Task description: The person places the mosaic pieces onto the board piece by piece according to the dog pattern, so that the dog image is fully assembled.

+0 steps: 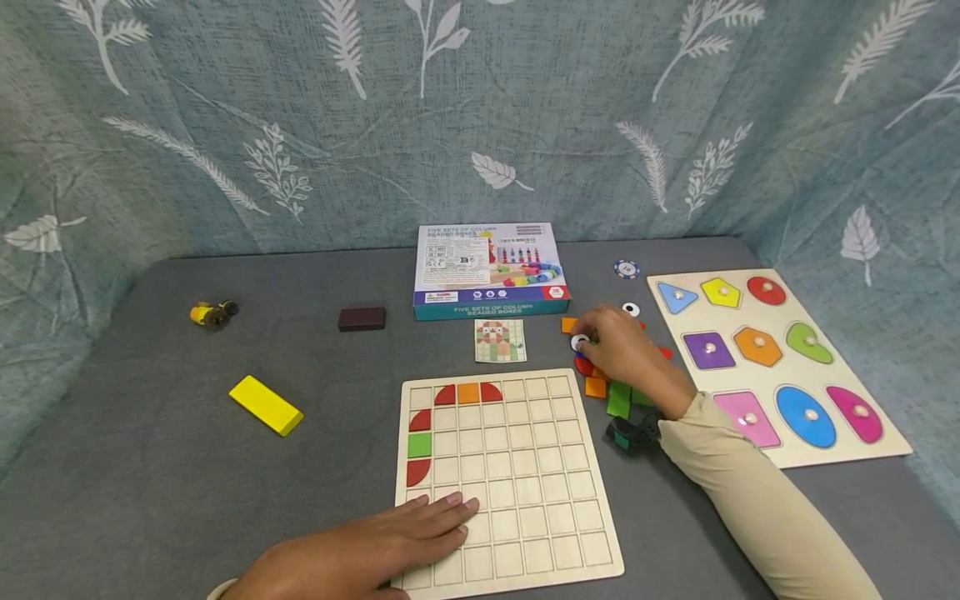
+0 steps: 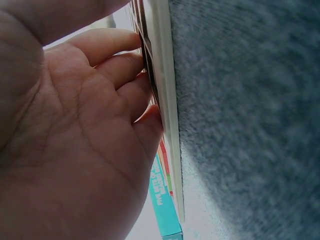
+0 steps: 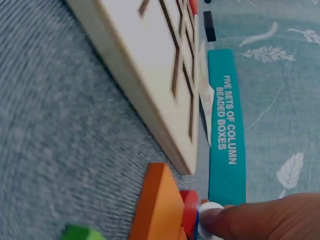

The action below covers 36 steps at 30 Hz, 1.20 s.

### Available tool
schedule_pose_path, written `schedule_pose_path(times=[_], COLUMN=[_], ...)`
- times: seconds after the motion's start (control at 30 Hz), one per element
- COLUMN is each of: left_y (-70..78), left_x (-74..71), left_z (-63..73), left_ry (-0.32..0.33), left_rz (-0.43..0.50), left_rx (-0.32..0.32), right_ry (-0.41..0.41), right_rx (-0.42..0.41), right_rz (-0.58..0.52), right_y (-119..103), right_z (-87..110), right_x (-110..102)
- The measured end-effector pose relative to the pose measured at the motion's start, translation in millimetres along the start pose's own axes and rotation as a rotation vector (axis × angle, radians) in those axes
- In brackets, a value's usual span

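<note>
A square wooden grid board (image 1: 525,483) lies on the grey cloth, with red quarter-round pieces (image 1: 418,472), an orange square (image 1: 468,392) and a green square (image 1: 419,445) set in its upper left cells. My left hand (image 1: 375,542) rests on the board's lower left with its fingers extended; the left wrist view shows the fingertips against the board. To the right of the board, my right hand (image 1: 626,350) pinches a white round piece (image 1: 578,342) with a dark centre, over a heap of coloured pieces (image 1: 619,398). Its thumb is mostly hidden in the head view.
A pattern card (image 1: 500,341) lies above the board, before a beaded-boxes carton (image 1: 491,271). On the right is a shape puzzle board (image 1: 768,375). A yellow block (image 1: 266,405), a dark block (image 1: 362,319) and a small yellow-black object (image 1: 212,313) lie at left.
</note>
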<state>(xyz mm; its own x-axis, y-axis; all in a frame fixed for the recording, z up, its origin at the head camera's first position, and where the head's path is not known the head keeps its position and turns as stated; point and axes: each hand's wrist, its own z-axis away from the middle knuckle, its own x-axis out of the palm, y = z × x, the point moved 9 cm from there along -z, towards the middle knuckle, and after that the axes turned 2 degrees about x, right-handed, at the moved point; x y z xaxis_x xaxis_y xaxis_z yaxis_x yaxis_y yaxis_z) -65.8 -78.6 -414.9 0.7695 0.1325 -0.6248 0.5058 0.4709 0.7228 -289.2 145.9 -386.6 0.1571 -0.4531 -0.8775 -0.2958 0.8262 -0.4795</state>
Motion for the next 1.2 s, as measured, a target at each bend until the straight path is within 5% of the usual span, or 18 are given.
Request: schedule_pose_path(times=[0.4, 0.67, 1.2], left_y=[-1.0, -0.3, -0.1], left_x=[-1.0, -0.1, 2.2], left_z=[1.0, -1.0, -0.5], left_ry=[0.014, 0.011, 0.012], left_rz=[0.019, 0.008, -0.016], left_rx=[-0.007, 0.009, 0.038], right_ry=[0.000, -0.019, -0.082], right_rx=[-0.048, -0.161, -0.244], right_rz=[-0.176, -0.320, -0.383], right_y=[-3.4, -22.0, -56.8], right_z=[1.6, 2.7, 2.4], right_x=[-6.3, 1.7, 18.6])
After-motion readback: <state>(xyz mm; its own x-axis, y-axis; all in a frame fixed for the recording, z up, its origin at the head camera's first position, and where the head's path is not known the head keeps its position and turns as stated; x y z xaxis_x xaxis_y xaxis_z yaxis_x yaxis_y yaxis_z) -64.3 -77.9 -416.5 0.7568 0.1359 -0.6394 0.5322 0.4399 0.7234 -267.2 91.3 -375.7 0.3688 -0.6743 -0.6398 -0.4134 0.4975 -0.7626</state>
